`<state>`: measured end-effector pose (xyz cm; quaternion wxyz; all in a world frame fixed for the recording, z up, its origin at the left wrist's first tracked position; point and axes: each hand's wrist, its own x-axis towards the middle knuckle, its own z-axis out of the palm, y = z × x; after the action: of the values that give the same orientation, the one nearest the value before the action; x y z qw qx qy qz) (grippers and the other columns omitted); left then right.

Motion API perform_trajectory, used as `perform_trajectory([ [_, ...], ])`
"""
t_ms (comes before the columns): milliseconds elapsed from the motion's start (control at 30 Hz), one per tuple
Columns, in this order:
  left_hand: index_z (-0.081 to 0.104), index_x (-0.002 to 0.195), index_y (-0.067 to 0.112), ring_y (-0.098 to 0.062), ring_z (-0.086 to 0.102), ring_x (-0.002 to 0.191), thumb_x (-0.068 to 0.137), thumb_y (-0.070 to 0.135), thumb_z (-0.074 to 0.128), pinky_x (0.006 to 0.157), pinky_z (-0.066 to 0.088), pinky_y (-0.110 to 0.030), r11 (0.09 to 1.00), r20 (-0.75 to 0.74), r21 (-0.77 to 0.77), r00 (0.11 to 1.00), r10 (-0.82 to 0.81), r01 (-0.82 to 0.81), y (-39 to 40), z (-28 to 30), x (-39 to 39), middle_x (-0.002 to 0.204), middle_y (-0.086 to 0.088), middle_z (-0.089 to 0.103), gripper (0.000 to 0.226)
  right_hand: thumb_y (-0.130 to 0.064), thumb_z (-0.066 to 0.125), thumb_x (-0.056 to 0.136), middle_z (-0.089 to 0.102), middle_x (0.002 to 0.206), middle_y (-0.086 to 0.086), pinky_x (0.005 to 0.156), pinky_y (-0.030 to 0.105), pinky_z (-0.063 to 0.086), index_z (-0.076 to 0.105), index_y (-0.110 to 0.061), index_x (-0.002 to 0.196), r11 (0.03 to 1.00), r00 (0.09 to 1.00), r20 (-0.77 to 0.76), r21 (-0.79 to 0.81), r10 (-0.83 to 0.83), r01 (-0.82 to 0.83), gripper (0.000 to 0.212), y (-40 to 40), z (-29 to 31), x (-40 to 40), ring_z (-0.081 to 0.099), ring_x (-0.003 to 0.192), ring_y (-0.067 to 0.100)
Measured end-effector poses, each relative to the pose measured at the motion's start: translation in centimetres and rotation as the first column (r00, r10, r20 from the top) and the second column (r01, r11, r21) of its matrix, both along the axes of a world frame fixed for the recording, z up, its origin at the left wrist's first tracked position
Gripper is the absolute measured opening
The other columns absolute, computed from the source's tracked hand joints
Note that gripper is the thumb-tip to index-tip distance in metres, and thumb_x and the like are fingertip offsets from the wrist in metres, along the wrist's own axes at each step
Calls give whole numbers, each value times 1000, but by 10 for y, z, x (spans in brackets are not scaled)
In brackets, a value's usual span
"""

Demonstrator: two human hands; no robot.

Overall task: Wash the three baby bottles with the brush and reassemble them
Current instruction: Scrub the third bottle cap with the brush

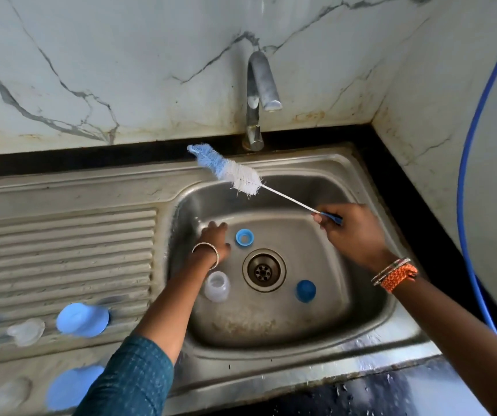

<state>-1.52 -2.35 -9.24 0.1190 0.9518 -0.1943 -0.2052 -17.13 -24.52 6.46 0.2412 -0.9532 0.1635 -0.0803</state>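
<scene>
My right hand (352, 232) grips the blue handle of a long bottle brush (235, 172), whose blue and white bristle head hangs over the sink's back rim. My left hand (212, 240) reaches down into the steel sink basin (346, 223), fingers near the left wall, holding nothing that I can see. Beside it lies a blue screw ring (244, 237). A clear bottle (217, 286) lies below my left wrist. A blue cap (305, 290) sits right of the drain (264, 270).
On the ribbed drainboard (61, 247) at the left lie a blue cap (82, 319), a clear teat (26, 331), another blue cap (70, 388) and more blurred parts. A tap (259, 94) stands behind the basin, not running. A blue hose (475, 163) hangs at the right wall.
</scene>
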Motion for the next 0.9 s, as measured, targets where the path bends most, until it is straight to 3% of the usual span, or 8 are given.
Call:
perform_trajectory([
  [133, 52, 128, 16, -28, 54, 116, 79, 23, 73, 97, 42, -29, 940, -230, -239, 927, -297, 242, -52, 13, -37, 124, -14, 55, 54, -28, 64, 89, 74, 93, 3, 76, 35, 53, 73, -24, 104, 999, 998, 45, -24, -40, 41, 18, -4, 5, -9, 66, 91, 25],
  [400, 41, 139, 19, -35, 42, 124, 80, 11, 70, 103, 37, -39, 722, -207, -15, 704, -679, 692, -126, -32, -124, 136, -14, 41, 67, -22, 57, 88, 71, 92, 1, 62, 29, 33, 70, -23, 95, 978, 997, 72, -202, -41, 55, 15, -10, 2, -29, 62, 88, 27],
  [533, 48, 128, 13, -32, 55, 112, 81, 12, 69, 91, 43, -33, 851, -193, -199, 832, -520, 486, -121, -33, -123, 123, -17, 55, 52, -24, 55, 88, 68, 92, -1, 61, 27, 27, 68, -23, 94, 970, 997, 65, -239, -31, 45, 14, -6, 3, -37, 61, 90, 25],
  [600, 50, 113, 10, -26, 62, 90, 79, 11, 73, 75, 49, -29, 865, -385, -501, 898, -211, -12, -118, -10, -114, 109, -17, 60, 42, -24, 55, 88, 67, 91, -1, 61, 29, 31, 68, -21, 93, 968, 997, 70, -249, -18, 35, 14, -9, 6, -36, 61, 91, 26],
  [667, 51, 94, 10, -17, 62, 74, 86, 5, 65, 59, 54, -22, 518, -659, -654, 752, -31, -552, -102, 26, -96, 99, -16, 58, 17, -20, 54, 87, 67, 92, -1, 63, 30, 37, 68, -20, 94, 970, 996, 82, -243, 36, -15, 16, -7, 12, -40, 61, 93, 27],
  [733, 54, 89, 5, -23, 67, 72, 90, 6, 58, 57, 58, -25, 141, -850, -527, 514, -121, -838, -85, 56, -67, 94, -17, 61, 4, -17, 54, 88, 67, 95, 0, 64, 32, 40, 68, -20, 97, 969, 995, 83, -246, 48, -26, 17, -11, 16, -37, 62, 95, 27],
  [800, 60, 89, -3, -30, 70, 69, 71, 5, 77, 58, 59, -33, -108, -878, -391, 405, -254, -914, -57, 81, -40, 85, -21, 67, 26, -16, 55, 89, 69, 95, 1, 65, 35, 43, 69, -19, 98, 970, 990, 133, -244, 52, -18, 17, -11, 24, -35, 62, 93, 30],
  [900, 66, 88, -5, -35, 70, 70, 27, 9, 95, 57, 59, -35, -307, -790, -399, 494, -364, -864, -11, 115, -24, 84, -25, 69, 69, -18, 59, 91, 72, 92, 5, 69, 38, 47, 71, -23, 101, 971, 948, 315, -237, 51, 26, 17, -13, 42, -38, 64, 88, 34],
])
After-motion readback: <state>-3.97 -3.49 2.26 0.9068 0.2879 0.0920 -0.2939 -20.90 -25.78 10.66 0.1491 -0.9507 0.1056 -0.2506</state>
